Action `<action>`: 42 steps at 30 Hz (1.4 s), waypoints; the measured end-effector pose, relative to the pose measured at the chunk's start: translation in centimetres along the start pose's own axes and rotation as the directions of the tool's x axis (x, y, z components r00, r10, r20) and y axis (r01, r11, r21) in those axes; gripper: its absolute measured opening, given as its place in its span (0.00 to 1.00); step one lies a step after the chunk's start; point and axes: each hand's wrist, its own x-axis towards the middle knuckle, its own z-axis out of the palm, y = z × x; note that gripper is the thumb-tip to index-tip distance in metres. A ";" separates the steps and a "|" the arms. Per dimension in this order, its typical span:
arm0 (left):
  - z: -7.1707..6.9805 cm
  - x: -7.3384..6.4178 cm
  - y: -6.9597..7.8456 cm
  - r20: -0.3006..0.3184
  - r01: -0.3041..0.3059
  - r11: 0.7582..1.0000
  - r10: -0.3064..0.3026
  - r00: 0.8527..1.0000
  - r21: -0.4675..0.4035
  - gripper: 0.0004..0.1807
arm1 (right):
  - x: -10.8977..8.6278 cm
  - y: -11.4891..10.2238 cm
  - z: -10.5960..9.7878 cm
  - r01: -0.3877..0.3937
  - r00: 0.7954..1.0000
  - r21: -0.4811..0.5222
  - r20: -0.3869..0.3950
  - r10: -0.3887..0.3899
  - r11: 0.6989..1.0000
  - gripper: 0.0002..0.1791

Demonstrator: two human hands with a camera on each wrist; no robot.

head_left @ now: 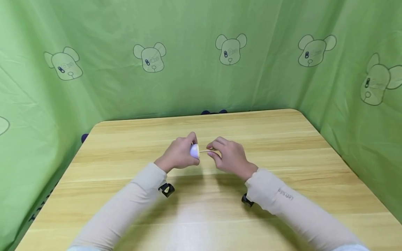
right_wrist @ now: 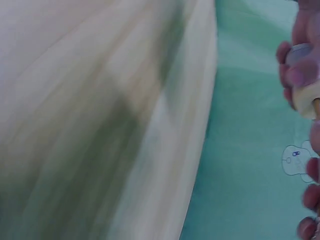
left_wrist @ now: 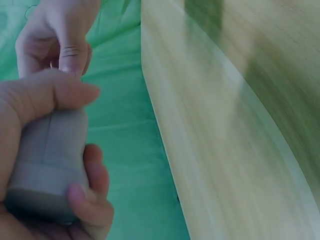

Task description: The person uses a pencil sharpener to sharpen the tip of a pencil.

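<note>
Two items, a cylinder [head_left: 194, 151] and a stick [head_left: 205, 151], are held over the middle of the table [head_left: 194, 223]. Left hand [head_left: 179, 153]: thumb and fingers are curled round the cylinder, on the side nearer the table's left edge. Right hand [head_left: 232, 157]: thumb and fingertips pinch the thin stick, on the side nearer the table's right edge. The cylinder is pale lavender; its cream end faces the table's right edge. The stick runs roughly parallel to the table's far edge and meets the cream end; insertion depth cannot be determined. A green curtain [head_left: 194, 83], printed with bear outlines, hangs behind the table and along both sides.
</note>
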 end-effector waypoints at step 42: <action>0.4 -0.2 0.8 0.087 0.005 0.998 0.000 0.996 -0.058 0.22 | -0.9 0.2 0.9 0.118 0.963 -0.172 -0.219 -0.155 0.978 0.25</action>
